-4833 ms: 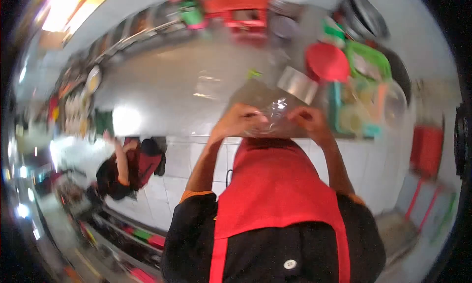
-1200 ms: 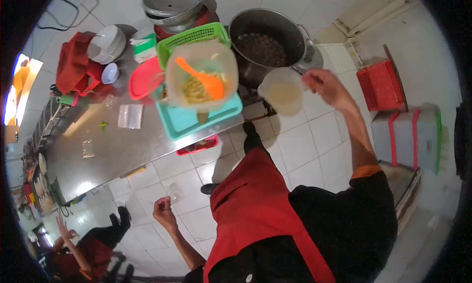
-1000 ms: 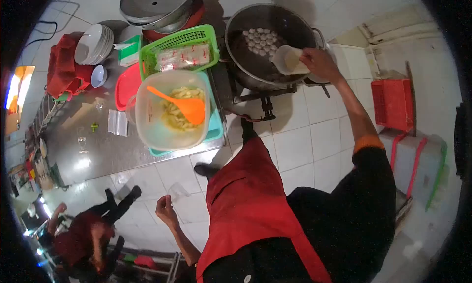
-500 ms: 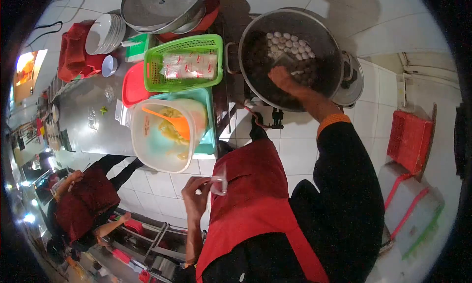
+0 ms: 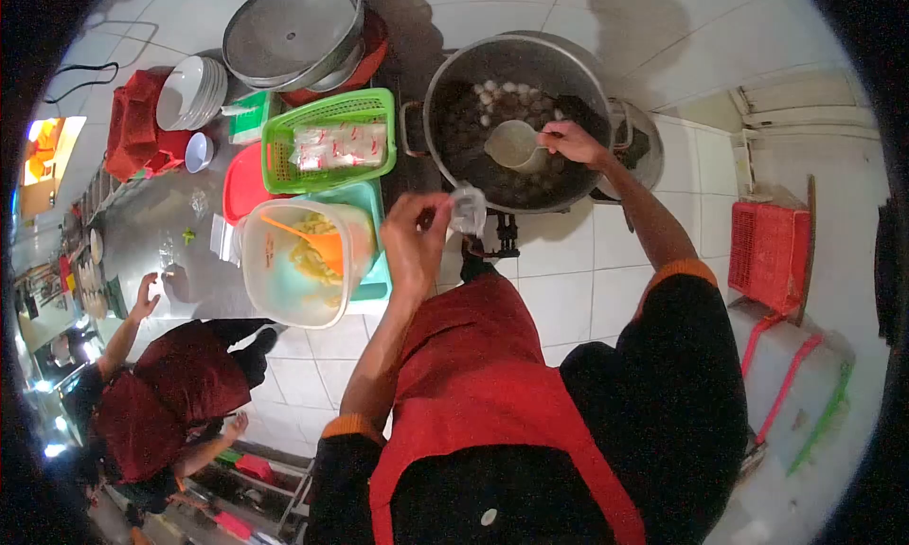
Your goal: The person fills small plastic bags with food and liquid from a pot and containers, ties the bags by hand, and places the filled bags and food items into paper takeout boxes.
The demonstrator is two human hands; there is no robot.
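My right hand [image 5: 575, 143] is closed round the handle of a translucent plastic jug [image 5: 516, 147], which is over the big metal pot [image 5: 443, 90]. Dark broth fills the pot, with several round whitish balls [image 5: 511, 92] floating near its far side. Just outside the pot's near left rim, my left hand [image 5: 417, 245] pinches a small clear plastic bag [image 5: 469, 211]. The bag looks open at the top; whether anything is inside I cannot tell.
On the metal counter [image 5: 142, 232] left of the pot stand a green basket [image 5: 275, 157] of wrapped packets, a white tub [image 5: 260, 285] with an orange spoon [image 5: 329, 251], and stacked bowls [image 5: 180, 95]. A co-worker in an apron [image 5: 156, 384] is at lower left. Red crate [image 5: 767, 251] at right.
My left hand has lifted the bag up and forward beside the pot. My right hand has raised the jug out of the broth. Fewer balls show at the surface. The co-worker's arm now reaches toward the counter.
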